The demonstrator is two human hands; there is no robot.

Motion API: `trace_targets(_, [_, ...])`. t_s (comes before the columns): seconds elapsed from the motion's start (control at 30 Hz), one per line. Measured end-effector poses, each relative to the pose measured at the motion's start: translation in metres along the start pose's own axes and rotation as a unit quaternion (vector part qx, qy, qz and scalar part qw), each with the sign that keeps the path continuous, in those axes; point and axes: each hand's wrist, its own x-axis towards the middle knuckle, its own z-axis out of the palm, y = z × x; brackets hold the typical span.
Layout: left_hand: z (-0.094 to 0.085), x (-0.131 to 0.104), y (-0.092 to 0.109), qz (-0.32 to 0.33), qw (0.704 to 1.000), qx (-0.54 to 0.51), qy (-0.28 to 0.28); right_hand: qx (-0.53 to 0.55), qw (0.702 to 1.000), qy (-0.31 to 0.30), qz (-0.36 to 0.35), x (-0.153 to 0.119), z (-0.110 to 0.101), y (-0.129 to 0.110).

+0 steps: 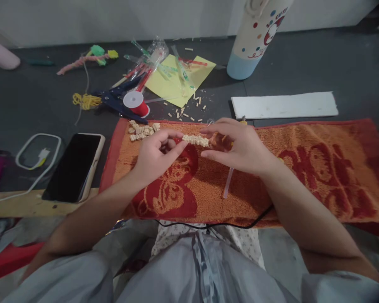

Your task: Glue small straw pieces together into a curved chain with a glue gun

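Observation:
Between my two hands, above the orange and red towel (pixel 214 189), is a short strip of small pale wooden pieces (pixel 196 140). My left hand (pixel 159 153) pinches the strip's left end between thumb and fingers. At the strip's right end, my right hand (pixel 236 145) has its thumb and fingers apart, close around that end; whether they touch it is hard to tell. More joined pale pieces (pixel 142 130) lie on the towel's upper left, behind my left hand. A clear stick (pixel 228 183) rests on the towel below my right hand.
Behind the towel are a red thread spool (pixel 139 105), dark blue pliers (pixel 116 99), yellow paper (pixel 164 86) with wrapped sticks, scattered wooden bits (pixel 185 115), a white board (pixel 284 106) and a tall bottle (pixel 251 42). A phone (pixel 74 168) and white cable (pixel 34 185) lie left.

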Motion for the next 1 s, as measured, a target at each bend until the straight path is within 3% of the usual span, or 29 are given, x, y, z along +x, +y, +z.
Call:
trace_targets(0.27, [-0.001,-0.004,-0.004,0.095,0.990,0.100,-0.010,0.022,0.997,0.052,-0.042,0.000,0.008,0.000])
trace_targets(0.47, [-0.004,-0.003,-0.003,0.090,0.988,0.121,-0.039,0.015,0.994,0.083,-0.072,-0.003,0.011,0.000])
trace_targets(0.63, [-0.005,-0.002,0.005,0.043,0.990,0.130,-0.042,-0.010,0.987,0.111,-0.115,-0.005,0.013,0.000])
trace_targets(1.0, [-0.010,0.002,0.009,-0.013,0.994,0.073,0.075,-0.105,0.985,0.128,-0.053,-0.004,0.005,0.000])
